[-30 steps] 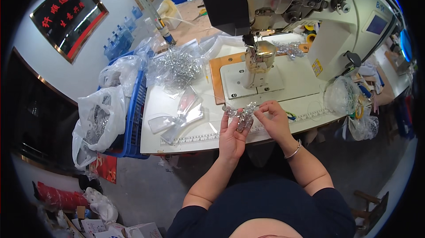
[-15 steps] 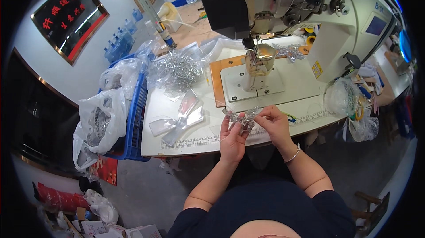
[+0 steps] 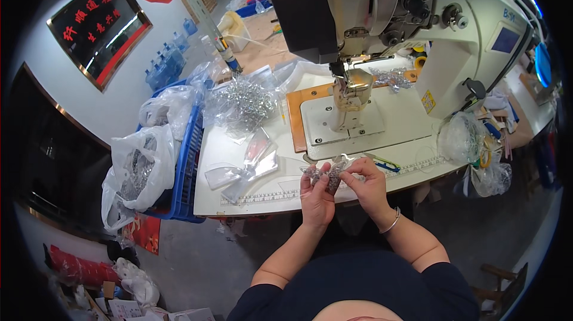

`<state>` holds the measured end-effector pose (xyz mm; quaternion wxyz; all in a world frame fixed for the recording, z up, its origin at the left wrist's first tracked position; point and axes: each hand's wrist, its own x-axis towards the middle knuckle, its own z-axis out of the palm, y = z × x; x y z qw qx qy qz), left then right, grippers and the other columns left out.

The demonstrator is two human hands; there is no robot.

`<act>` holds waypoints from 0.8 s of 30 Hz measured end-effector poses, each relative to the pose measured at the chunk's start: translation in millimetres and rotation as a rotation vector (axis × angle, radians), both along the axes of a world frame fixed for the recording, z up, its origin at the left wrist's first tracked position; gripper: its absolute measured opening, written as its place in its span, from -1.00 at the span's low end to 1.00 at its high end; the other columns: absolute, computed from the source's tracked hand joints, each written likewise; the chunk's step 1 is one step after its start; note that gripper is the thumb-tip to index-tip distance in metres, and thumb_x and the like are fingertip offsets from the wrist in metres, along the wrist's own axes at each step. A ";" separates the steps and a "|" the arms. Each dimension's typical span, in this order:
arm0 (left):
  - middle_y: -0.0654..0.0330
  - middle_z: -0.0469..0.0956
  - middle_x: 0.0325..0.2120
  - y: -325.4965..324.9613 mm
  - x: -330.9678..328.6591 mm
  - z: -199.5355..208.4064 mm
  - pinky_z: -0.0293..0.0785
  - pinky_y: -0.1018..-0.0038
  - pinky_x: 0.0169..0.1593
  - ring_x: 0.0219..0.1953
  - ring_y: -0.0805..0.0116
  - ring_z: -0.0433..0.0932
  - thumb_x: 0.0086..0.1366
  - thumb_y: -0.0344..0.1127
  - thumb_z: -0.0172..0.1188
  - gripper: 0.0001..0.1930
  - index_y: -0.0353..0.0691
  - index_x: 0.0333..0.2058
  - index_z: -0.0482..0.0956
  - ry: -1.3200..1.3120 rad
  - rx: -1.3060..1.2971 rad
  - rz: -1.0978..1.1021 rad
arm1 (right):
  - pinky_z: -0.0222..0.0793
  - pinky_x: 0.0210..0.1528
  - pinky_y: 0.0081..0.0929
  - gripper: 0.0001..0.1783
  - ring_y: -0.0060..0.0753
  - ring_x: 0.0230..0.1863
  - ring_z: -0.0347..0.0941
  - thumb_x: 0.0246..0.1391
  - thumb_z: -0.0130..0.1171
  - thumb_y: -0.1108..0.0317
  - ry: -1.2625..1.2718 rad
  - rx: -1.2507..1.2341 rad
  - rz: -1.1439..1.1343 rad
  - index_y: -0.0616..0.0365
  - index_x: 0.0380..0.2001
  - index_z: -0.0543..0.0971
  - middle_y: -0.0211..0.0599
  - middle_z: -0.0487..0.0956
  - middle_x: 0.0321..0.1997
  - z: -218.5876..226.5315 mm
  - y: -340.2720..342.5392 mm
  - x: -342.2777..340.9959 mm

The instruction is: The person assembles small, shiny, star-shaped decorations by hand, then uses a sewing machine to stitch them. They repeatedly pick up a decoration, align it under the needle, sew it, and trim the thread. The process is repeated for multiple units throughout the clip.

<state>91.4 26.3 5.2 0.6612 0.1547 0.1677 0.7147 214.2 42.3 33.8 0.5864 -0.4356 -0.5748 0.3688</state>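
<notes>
Over the front edge of the white sewing table (image 3: 286, 193), both hands hold a bunch of silvery, glittering strap-like pieces (image 3: 334, 178). My left hand (image 3: 318, 204) is closed round its left side, thumb on top. On the other side my right hand (image 3: 369, 187) pinches the bunch between thumb and fingertips; the exact part gripped is too small to make out. Just beyond the right hand lies a slim tool with a green-yellow handle (image 3: 387, 164). A post-bed sewing machine (image 3: 352, 97) stands in front of both hands. Left of them are clear plastic pieces (image 3: 253, 163) on the tabletop.
A heap of silvery pieces (image 3: 245, 103) lies on plastic at the table's back left. Beside the table, a blue crate (image 3: 188, 166) carries white plastic bags (image 3: 161, 190). A printed ruler strip (image 3: 262, 197) follows the front edge. Clear bags (image 3: 462, 139) sit at the right end.
Both hands, still gripping the silvery bunch, are slightly lower and nearer to me. More of the green-yellow tool shows beyond the right hand. The whole view has shifted a little.
</notes>
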 end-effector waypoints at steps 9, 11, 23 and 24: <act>0.10 0.45 -0.09 1.9 -1.3 4.4 0.47 0.36 -0.04 -0.08 0.28 0.47 0.23 -0.56 0.01 -0.65 -0.06 -0.03 0.33 -0.038 -0.066 0.015 | 0.18 -0.37 -0.65 -0.89 -0.64 -0.43 0.29 -0.18 0.33 0.42 0.064 -0.183 0.036 0.11 -0.52 0.58 -0.50 0.45 -0.45 -10.3 -2.0 -1.3; 0.09 0.45 -0.09 2.4 -1.3 3.3 0.47 0.35 -0.04 -0.08 0.28 0.47 0.23 -0.56 0.02 -0.65 -0.07 -0.03 0.33 -0.025 -0.073 0.013 | 0.15 -0.39 -0.66 -0.88 -0.67 -0.46 0.26 -0.18 0.33 0.40 0.076 -0.191 0.040 0.09 -0.52 0.58 -0.53 0.45 -0.46 -10.2 -3.0 -2.7; 0.08 0.45 -0.09 -0.6 -0.9 8.9 0.46 0.33 -0.01 -0.09 0.26 0.46 0.23 -0.58 0.00 -0.65 -0.08 -0.03 0.33 -0.024 -0.085 0.070 | 0.16 -0.37 -0.65 -0.91 -0.63 -0.46 0.28 -0.15 0.29 0.39 0.034 -0.190 0.018 0.13 -0.55 0.57 -0.48 0.48 -0.49 -7.0 1.8 -6.2; 0.08 0.45 -0.10 -1.0 -1.9 6.6 0.46 0.33 -0.01 -0.09 0.26 0.46 0.23 -0.59 0.00 -0.65 -0.08 -0.04 0.33 -0.019 -0.082 0.072 | 0.17 -0.37 -0.65 -0.90 -0.62 -0.45 0.29 -0.15 0.29 0.38 0.019 -0.187 0.016 0.13 -0.55 0.57 -0.47 0.48 -0.50 -7.0 1.3 -6.2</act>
